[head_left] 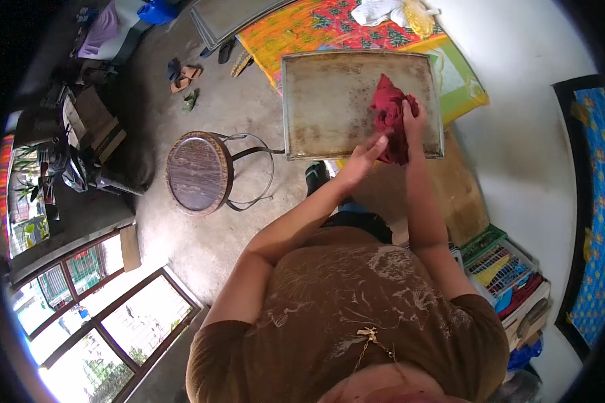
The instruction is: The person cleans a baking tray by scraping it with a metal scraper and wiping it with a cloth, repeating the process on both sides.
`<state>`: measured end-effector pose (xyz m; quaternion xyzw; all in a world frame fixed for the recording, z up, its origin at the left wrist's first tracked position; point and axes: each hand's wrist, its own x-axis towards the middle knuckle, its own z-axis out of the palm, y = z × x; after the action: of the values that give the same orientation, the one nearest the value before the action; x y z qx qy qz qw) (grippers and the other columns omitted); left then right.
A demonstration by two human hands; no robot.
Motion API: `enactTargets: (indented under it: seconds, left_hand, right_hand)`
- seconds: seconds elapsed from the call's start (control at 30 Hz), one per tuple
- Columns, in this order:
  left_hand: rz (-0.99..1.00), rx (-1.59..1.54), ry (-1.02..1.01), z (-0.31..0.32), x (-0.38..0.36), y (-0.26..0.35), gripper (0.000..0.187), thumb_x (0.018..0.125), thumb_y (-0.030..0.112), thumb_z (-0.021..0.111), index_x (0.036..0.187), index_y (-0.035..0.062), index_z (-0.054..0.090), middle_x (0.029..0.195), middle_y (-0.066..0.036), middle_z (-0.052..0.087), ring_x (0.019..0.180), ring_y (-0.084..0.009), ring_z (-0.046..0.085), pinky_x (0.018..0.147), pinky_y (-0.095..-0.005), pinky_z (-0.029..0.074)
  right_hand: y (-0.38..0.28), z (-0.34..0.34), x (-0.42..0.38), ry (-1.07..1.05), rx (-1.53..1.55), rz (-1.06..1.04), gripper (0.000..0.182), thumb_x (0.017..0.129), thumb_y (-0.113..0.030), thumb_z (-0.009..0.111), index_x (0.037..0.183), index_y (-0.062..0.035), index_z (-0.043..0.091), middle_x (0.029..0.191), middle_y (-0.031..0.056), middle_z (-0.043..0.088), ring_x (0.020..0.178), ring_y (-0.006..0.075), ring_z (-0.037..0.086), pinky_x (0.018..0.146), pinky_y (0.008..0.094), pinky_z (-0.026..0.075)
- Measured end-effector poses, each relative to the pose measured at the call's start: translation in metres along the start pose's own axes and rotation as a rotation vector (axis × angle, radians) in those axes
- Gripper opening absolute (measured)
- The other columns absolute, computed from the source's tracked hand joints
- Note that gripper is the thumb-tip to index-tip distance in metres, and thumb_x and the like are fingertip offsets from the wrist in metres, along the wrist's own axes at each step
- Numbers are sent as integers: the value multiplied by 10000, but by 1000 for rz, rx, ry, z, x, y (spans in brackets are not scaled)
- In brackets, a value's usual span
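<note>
A dark red cloth (392,114) is bunched above the right part of a stained metal tray (323,101). My right hand (414,124) grips the cloth at its right side, with the fingers wrapped into it. Lower down and to the left, my left hand (365,158) holds the cloth's lower left edge near the tray's front rim. The tray has brown stains over its surface and lies near a table with a colourful cover. Part of the tray is hidden under the cloth.
A round wooden-topped stool (198,172) stands left of the tray. The patterned table cover (302,30) extends behind it. Sandals (185,79) lie on the concrete floor. A green crate (494,262) sits at the right by the wall.
</note>
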<state>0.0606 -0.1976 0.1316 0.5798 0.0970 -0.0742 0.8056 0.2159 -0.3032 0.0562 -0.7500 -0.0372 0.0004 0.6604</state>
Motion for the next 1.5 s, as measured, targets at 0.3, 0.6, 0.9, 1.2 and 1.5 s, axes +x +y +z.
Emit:
enactTargets:
  seconds: [0.3, 0.6, 0.9, 1.2, 1.5]
  left_hand:
    - [297, 1799, 139, -69, -29, -33, 608, 882, 283, 576, 1443, 378, 362, 1506, 64, 350, 1444, -304, 195, 1023, -776, 112]
    - [-251, 43, 794, -168, -86, -56, 553, 955, 230, 495, 1471, 134, 321, 1329, -195, 515, 1029, -334, 628, 851, -458, 514]
    - [-326, -432, 526, -192, -83, -58, 572, 962, 35, 355, 1503, 61, 170, 1121, -194, 639, 840, -337, 699, 732, -410, 608]
    - [-388, -496, 597, -194, -79, -51, 541, 929, 8, 344, 1459, 24, 239, 1175, -217, 596, 885, -414, 675, 753, -476, 595]
    - [-458, -560, 695, -200, -75, -59, 500, 930, 246, 510, 1369, 55, 366, 1042, -195, 609, 800, -390, 666, 715, -523, 576]
  right_hand:
    - [8, 18, -2, -185, 326, 284, 393, 906, -291, 640, 1166, 2, 606, 1131, 74, 636, 1013, 176, 582, 909, 314, 455]
    - [-30, 36, 61, 6, -758, -36, 764, 798, -617, 644, 1399, -189, 446, 1451, 199, 355, 1318, 381, 366, 1043, 535, 336]
    - [-3, 179, 57, -233, -1059, -238, 789, 761, -671, 606, 1409, -252, 441, 1497, 186, 294, 1389, 423, 231, 1114, 610, 163]
    - [-12, 209, -45, -778, -749, -760, 454, 829, -364, 650, 1244, -191, 587, 1386, 161, 450, 1293, 401, 391, 1067, 519, 326]
    - [-25, 27, -108, -773, -721, -507, 426, 717, -171, 689, 1141, -190, 660, 1318, 122, 516, 1224, 364, 460, 1042, 469, 374]
